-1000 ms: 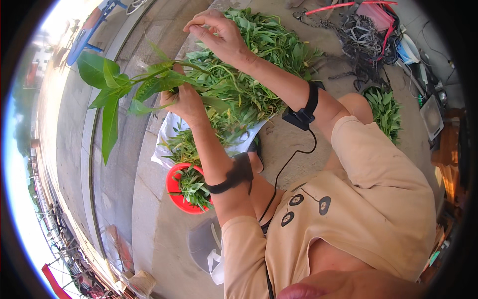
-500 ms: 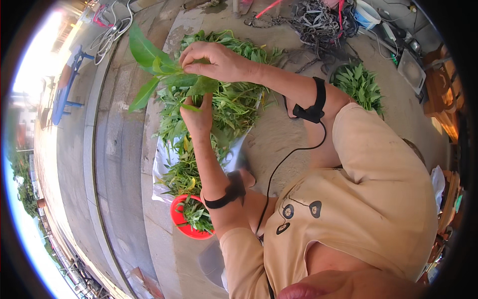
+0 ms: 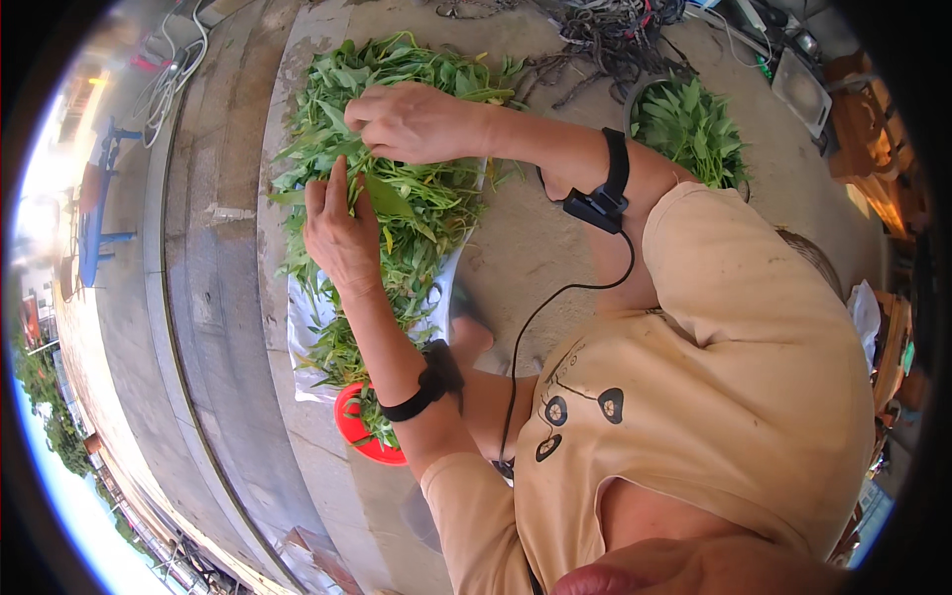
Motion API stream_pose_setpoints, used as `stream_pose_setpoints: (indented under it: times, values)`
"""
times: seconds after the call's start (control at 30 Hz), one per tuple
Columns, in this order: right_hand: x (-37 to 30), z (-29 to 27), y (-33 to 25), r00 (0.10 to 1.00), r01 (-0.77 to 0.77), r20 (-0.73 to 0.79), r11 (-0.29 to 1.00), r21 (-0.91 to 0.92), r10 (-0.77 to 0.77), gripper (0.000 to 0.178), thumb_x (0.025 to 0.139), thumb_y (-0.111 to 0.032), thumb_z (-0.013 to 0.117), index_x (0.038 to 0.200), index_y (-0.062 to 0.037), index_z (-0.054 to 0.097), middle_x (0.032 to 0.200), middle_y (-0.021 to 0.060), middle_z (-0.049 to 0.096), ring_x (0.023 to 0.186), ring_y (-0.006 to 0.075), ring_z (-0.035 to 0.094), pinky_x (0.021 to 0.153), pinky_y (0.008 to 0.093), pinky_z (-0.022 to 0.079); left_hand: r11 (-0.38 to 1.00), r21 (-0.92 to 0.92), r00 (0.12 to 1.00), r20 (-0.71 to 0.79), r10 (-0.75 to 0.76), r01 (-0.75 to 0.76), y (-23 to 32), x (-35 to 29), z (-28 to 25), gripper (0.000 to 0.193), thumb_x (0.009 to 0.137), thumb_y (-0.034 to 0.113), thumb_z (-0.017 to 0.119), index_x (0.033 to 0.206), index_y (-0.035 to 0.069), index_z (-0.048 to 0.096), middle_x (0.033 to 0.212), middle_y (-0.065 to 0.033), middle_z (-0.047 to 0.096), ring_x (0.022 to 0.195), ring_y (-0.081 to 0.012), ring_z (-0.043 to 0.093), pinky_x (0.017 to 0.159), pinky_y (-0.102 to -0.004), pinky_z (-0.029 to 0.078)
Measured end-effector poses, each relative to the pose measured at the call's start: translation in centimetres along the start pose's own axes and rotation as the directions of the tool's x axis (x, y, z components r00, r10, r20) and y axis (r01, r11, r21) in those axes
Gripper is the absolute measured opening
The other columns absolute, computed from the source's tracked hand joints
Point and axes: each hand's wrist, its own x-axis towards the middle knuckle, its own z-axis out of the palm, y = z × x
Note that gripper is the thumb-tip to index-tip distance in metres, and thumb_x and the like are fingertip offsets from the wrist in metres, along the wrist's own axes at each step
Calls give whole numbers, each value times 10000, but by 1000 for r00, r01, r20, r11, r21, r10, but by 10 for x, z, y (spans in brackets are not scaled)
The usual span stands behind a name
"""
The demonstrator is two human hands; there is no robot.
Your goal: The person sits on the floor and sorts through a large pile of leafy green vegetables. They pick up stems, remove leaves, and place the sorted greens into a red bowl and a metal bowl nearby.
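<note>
A large heap of leafy greens (image 3: 436, 193), with long leaves and pale stems, lies on a white sheet (image 3: 309, 332). Over the heap's upper part, my right hand (image 3: 412, 121) is closed with the fingers bent down; leaves hide what the fingertips grip, if anything. Just below it, my left hand (image 3: 340, 238) has its index finger stretched out and its thumb apart, among the leaves. A broad leaf (image 3: 389, 198) shows beside the left thumb. Close to my left forearm stands a red basin (image 3: 347, 426) with more greens in it, partly covered by the arm.
A round dark container (image 3: 635, 99) full of leafy greens (image 3: 691, 134) stands beyond my right arm. Dark tangled cords or straps (image 3: 615, 45) lie at the top. A black cable (image 3: 540, 307) runs between my arm bands. A blue stand (image 3: 104, 198) is at far left.
The large leafy sprig held up between my hands is no longer raised. Both hands have moved left, and the left one's fingers have spread. The whole view has shifted slightly.
</note>
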Motion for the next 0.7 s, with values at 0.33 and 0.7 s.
stream_pose_setpoints:
  times: [0.33,0.7]
  values:
    - [2,-9,-12,992,123,42,983,-139,-118,119,759,-157,585,678,-75,615,1083,21,572,1022,166,546,744,311,467,999,-33,996,82,42,-40,-7,-2,4,256,778,119,646,1033,116,672,909,-78,591,753,-313,614,614,-413,482]
    - [20,-6,-61,981,-58,-188,991,-118,35,166,726,-177,620,585,-100,583,1002,12,560,963,172,527,706,315,424,277,-876,728,113,-677,394,-24,-14,27,234,903,165,608,949,-57,666,945,-75,651,816,-148,589,702,-307,506]
